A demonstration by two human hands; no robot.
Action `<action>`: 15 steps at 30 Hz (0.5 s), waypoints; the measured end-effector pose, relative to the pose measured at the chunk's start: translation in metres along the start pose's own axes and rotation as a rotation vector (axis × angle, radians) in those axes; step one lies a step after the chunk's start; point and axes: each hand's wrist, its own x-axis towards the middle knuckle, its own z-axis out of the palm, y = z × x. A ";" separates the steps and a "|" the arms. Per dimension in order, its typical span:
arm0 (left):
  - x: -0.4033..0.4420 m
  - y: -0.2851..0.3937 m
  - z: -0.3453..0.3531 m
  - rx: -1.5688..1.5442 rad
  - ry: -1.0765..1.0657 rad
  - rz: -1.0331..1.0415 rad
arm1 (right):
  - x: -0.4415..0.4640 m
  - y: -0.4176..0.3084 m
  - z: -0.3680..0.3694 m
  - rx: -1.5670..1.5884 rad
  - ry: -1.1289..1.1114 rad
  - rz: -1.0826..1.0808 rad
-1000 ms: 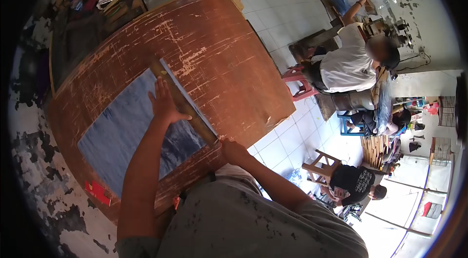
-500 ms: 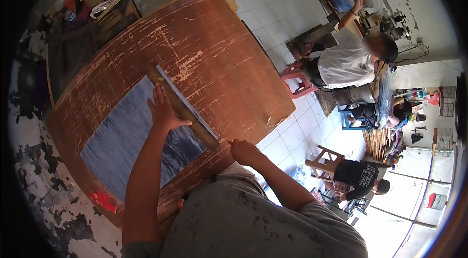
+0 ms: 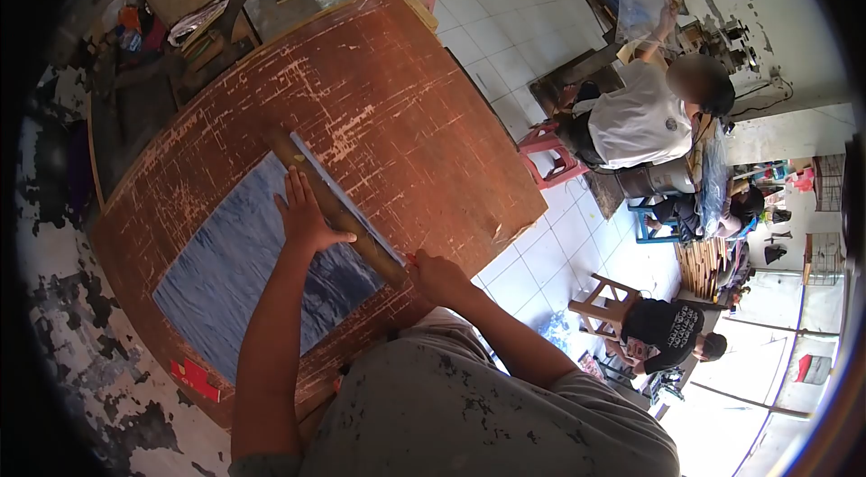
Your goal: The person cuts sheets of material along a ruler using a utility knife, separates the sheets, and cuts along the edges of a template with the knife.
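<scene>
On the scuffed red-brown table (image 3: 442, 143), the spread left hand (image 3: 307, 220) presses the brown bar (image 3: 372, 248) across the mottled blue sheet (image 3: 225, 270); the right hand (image 3: 437, 279) clenches a small red item (image 3: 410, 258). A flat red packet (image 3: 195, 380) hides its contents.

The person wears a loose, dull grey shirt (image 3: 433, 423) in soft, creased cloth, marked with irregular dark blotches (image 3: 478, 387) across the near side. Its 2 short sleeves, the left sleeve (image 3: 266, 465) and the right sleeve (image 3: 600, 405), leave the forearms, left hand (image 3: 308, 220) and right hand (image 3: 437, 280) bare. Paler, beige-grey cloth (image 3: 446, 324) shows beyond the shirt's far edge.
</scene>
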 end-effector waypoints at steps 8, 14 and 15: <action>0.000 -0.001 -0.001 -0.012 -0.005 0.000 | 0.000 -0.010 -0.010 0.007 -0.046 -0.004; 0.000 -0.004 0.006 -0.075 0.024 0.014 | 0.003 -0.018 -0.007 -0.014 -0.030 -0.069; 0.001 -0.004 0.007 -0.082 0.033 0.016 | 0.005 -0.020 -0.007 -0.004 -0.020 -0.070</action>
